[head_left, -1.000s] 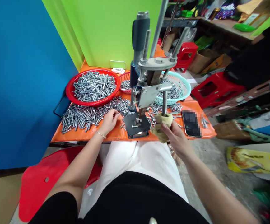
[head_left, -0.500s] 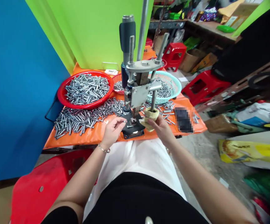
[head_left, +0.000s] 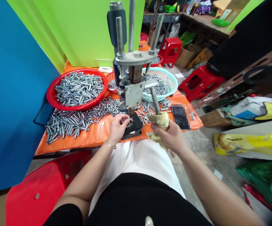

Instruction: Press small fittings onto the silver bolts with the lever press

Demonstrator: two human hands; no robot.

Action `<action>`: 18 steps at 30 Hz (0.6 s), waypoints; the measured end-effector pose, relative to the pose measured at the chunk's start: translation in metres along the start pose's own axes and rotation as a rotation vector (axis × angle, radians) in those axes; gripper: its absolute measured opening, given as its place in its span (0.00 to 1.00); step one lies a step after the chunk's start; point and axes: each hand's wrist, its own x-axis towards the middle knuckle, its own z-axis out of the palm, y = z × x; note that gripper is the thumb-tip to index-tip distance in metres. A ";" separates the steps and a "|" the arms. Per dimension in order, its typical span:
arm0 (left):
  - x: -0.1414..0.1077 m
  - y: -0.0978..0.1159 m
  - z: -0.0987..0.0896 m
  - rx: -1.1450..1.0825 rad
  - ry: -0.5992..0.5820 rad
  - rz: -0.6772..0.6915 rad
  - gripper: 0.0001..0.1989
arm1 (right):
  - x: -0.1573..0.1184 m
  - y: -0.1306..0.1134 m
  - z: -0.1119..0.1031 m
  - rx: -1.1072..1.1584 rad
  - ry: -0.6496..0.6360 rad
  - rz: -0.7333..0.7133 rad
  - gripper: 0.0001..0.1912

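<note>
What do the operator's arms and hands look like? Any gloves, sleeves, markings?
Both the left hand and right hand are ungloved. A thin, light metallic-looking bracelet circles the left wrist. Short black sleeve on the left arm; right sleeve out of view.

this looks like a small workshop — a cramped, makeshift one, with light metalwork in hand; a hand-lever press (head_left: 134, 94), all bolted plates and threaded rods (head_left: 119, 34), stands on an orange-covered table (head_left: 91, 138); small metal pieces (head_left: 67, 124) lie heaped across that surface, and more of them fill a red basin (head_left: 50, 94) and a mint-green basket (head_left: 174, 83); farther back, a cluttered workbench (head_left: 160, 18) bears a jumble of goods, with cardboard boxes (head_left: 186, 56) near its foot; red plastic stools (head_left: 198, 83) stand about; the floor (head_left: 197, 141) is bare and grey — concrete, by its look — with a printed yellow bag (head_left: 246, 142) lying on the right.
</note>
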 end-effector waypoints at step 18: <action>-0.001 -0.008 0.007 0.017 0.007 0.048 0.03 | 0.098 0.077 0.080 -0.002 0.270 -0.384 0.23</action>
